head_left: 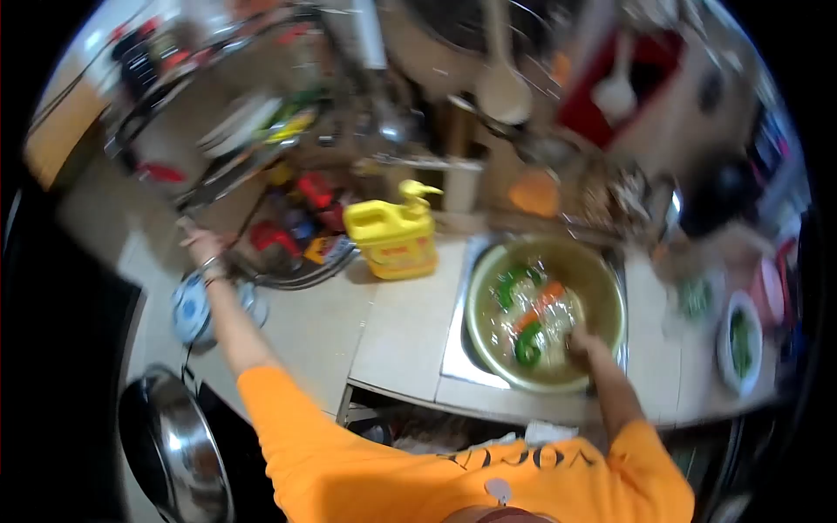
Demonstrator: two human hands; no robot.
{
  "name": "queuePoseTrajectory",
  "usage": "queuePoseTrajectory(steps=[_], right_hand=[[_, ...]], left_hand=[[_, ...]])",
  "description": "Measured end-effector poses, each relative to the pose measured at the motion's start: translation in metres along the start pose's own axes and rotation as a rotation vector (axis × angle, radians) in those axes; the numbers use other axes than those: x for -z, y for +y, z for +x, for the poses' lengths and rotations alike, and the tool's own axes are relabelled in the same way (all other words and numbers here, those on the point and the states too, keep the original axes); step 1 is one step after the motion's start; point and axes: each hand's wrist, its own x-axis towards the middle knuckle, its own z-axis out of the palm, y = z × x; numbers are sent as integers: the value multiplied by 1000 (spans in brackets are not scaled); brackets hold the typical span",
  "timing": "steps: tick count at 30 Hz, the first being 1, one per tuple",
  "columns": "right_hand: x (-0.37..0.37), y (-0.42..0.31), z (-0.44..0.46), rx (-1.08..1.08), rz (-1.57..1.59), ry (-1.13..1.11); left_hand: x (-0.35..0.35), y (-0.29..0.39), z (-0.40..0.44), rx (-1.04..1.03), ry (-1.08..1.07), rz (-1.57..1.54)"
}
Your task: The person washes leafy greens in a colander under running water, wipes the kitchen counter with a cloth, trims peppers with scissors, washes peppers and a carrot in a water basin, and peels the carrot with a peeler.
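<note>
My left hand (205,245) is stretched out to the far left, at the edge of the dish rack. Its fingers look closed around a small pale end, too blurred to name. Under that wrist sits a blue-and-white pot (191,307). My right hand (582,343) reaches into a large basin (613,315) of water, inside its right wall. The fingers are dark and smeared, so their state is unclear. Green peppers (527,345) and orange carrot pieces (540,305) lie in the water, left of this hand.
A yellow pump jug (397,240) stands on the counter between my arms. The basin sits in a metal sink (462,353). A white dish with greens (739,344) is at the right. A steel bowl (179,444) is at lower left; a red tray (582,109) lies at the back.
</note>
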Motion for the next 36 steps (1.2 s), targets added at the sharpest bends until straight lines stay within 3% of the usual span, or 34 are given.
queuePoseTrajectory(steps=[1, 2, 3, 4, 5, 6, 8, 10, 11, 12, 13, 14, 15, 16, 20, 21, 22, 23, 25, 26, 27, 29, 31, 33, 36], right_hand=[[-4, 1, 7, 15, -41, 35], [-9, -1, 9, 9, -63, 65], [-9, 8, 31, 274, -378, 142], [14, -51, -76, 71, -90, 16], [-1, 1, 20, 489, -544, 167], [13, -28, -23, 714, -861, 199], [19, -52, -52, 648, -631, 187], [18, -53, -63, 663, -420, 111], [19, -55, -67, 682, -227, 52], [16, -55, -74, 708, -70, -33], [10, -51, -72, 745, 50, -127], [3, -47, -79, 793, 260, -314], [5, -52, -102, 768, 375, -463], [6, -54, -125, 721, 542, -610], [21, -36, -132, 826, 680, -536], [35, -31, -129, 711, 686, -459], [48, -26, -126, 593, 694, -380], [60, -22, -123, 597, 713, -366], [82, -13, -119, 659, 700, -278], [92, -10, -117, 682, 741, -313], [104, -7, -118, 673, 754, -310], [127, -2, -121, 675, 948, -537], [145, 2, -125, 647, 1010, -550], [163, 10, -126, 653, 954, -587], [184, 24, -117, 697, 859, -529]], left_hand=[[3, -7, -2, 48, 68, -93], [19, -5, -9, 148, 157, -386], [41, 6, -25, 327, 212, -925], [69, 22, -42, 402, 239, -1189], [99, 37, -62, 415, 266, -1322], [113, 55, -82, 396, 230, -1316], [157, 105, -146, 231, 319, -1507], [173, 179, -206, 202, 348, -1595], [134, 179, -228, -57, 21, -1412], [206, 238, -272, -144, -269, -1541], [198, 273, -303, -220, -477, -1592], [187, 312, -333, -86, -813, -1690], [218, 345, -353, -269, -927, -1764], [232, 377, -373, -224, -1112, -1816], [209, 468, -439, -814, -786, -1483], [217, 479, -442, -983, -639, -1401], [223, 487, -441, -1087, -714, -1353], [227, 497, -437, -1112, -712, -1346], [222, 521, -430, -834, -922, -1177], [196, 537, -435, -848, -515, -1212], [178, 551, -430, -826, -473, -1056], [181, 568, -426, -788, -482, -612], [177, 579, -429, -788, -489, -381], [139, 591, -429, -788, -548, -442], [150, 595, -426, -734, -562, -555]])
